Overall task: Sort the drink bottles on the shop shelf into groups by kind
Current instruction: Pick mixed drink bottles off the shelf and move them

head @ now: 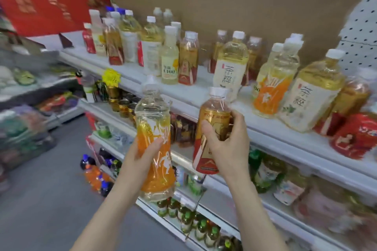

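Left hand (142, 155) grips the orange bottle (154, 138), right hand (226, 142) the gold bottle (212, 128); set each upright beside its match on the shelf (183, 98).

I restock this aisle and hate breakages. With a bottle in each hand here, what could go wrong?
Both hands are full: the left hand holds the orange-label bottle low on its body, so it could tip. The right hand must set the gold-and-red bottle among crowded shelf bottles like the white-label tea bottle, risking a knock-over.

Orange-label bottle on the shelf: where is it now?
Head view, right side of the top shelf: the orange-label bottle stands between two white-label tea bottles.
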Tool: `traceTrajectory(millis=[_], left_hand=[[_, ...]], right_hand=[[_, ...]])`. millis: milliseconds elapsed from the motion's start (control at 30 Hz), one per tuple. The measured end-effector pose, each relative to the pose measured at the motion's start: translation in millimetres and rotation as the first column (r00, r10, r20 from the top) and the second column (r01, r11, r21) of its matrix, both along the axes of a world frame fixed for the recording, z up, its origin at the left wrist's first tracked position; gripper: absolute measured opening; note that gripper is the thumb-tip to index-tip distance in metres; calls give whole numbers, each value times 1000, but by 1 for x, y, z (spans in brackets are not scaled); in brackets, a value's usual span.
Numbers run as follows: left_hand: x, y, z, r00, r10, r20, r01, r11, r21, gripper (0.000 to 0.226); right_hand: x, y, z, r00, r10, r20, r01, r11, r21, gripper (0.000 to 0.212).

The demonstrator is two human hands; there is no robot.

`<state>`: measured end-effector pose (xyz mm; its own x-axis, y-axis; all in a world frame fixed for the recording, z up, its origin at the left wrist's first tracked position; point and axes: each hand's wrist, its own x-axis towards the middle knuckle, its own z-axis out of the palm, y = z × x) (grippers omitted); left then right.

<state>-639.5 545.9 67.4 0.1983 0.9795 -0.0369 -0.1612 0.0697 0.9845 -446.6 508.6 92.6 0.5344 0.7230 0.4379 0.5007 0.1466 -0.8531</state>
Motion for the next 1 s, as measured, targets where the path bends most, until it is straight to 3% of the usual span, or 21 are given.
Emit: traceTrajectory(millis=[67, 167, 333, 433, 567, 800, 1000], left_hand=[[-19, 19, 1, 1000, 13, -3, -12, 1000, 4, 74], [-34, 49, 4, 1000, 17, 8, -17, 1000, 9, 52], [-38, 111, 11, 1000, -1, -12, 2, 997, 75, 45], [-33, 151, 19, 999, -43, -34, 47, 989, 138, 54], [-26, 203, 31, 995, -79, -53, 89, 975, 202, 61], [-19, 272, 31, 994, -114, -4, 112, 976, 185, 70], [-16, 308, 30, 976, -212, 38, 203, 964, 173, 58]], right_hand=[[-19, 23, 2, 1000, 13, 9, -13, 1000, -5, 54], [-35, 56, 10, 999, 12, 33, -11, 1000, -4, 53], [-27, 117, 35, 987, -99, 124, 90, 993, 73, 55], [-10, 158, 49, 958, -213, 190, 193, 974, 120, 60], [7, 206, 52, 900, -340, 273, 335, 940, 68, 62], [9, 253, 48, 816, -442, 372, 481, 876, -14, 76], [22, 294, 50, 733, -557, 391, 622, 781, -52, 76]])
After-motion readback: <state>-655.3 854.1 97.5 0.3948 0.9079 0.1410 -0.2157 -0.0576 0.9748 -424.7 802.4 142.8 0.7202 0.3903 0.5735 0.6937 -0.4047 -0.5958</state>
